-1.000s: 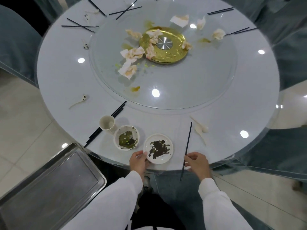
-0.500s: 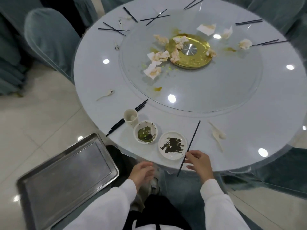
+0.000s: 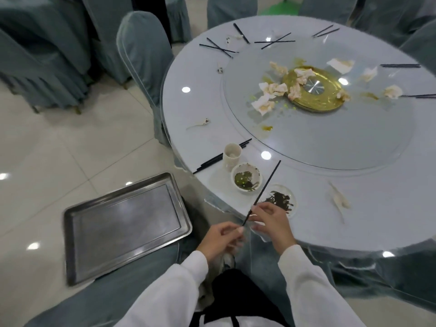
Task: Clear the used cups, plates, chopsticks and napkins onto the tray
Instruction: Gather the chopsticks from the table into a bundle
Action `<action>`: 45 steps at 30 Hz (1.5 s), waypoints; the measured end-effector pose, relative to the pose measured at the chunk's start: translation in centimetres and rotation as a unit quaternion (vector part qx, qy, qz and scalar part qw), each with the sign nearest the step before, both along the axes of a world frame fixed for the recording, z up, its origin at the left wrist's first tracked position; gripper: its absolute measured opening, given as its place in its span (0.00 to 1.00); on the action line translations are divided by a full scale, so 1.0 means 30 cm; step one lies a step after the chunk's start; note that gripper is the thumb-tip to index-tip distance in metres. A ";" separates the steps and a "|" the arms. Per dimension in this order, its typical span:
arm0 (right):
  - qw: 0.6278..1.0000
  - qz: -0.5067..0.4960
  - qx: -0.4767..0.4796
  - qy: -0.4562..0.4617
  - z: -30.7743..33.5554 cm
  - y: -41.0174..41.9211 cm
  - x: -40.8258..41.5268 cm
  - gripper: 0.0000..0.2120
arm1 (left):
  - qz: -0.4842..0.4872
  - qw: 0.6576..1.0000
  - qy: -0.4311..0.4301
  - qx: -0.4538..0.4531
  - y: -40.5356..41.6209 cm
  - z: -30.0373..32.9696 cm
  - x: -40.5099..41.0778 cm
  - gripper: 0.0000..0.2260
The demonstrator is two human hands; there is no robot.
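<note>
Right hand [image 3: 271,219] pinching chopstick [image 3: 266,187], left hand [image 3: 220,237] taking its lower end (grip looks loose). I'd firm up, then lay it flat on tray [image 3: 70,217]

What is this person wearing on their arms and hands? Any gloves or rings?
Both arms are in long, loose white sleeves that end at the wrists. The left hand and right hand are bare: no gloves, and no rings or watch that I can see.
</note>
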State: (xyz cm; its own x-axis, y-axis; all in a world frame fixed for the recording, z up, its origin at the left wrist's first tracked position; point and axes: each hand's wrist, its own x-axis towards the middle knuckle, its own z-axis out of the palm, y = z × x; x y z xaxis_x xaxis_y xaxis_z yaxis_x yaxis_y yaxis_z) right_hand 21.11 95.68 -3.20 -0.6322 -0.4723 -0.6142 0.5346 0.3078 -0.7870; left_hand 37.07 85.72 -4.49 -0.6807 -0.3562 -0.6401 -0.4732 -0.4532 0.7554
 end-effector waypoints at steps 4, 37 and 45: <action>1.000 -0.007 -0.006 0.003 0.029 -0.037 0.018 0.10 | 0.077 0.996 -0.036 -0.007 -0.092 -0.032 0.031 0.11; 0.991 0.058 0.065 0.098 -0.059 -0.370 -0.599 0.03 | -0.122 0.859 -0.272 -0.416 -0.791 -0.241 -0.438 0.14; 0.993 0.050 0.068 0.079 -0.096 -0.359 -0.662 0.04 | -0.245 0.780 -0.330 -0.472 -0.789 -0.259 -0.501 0.11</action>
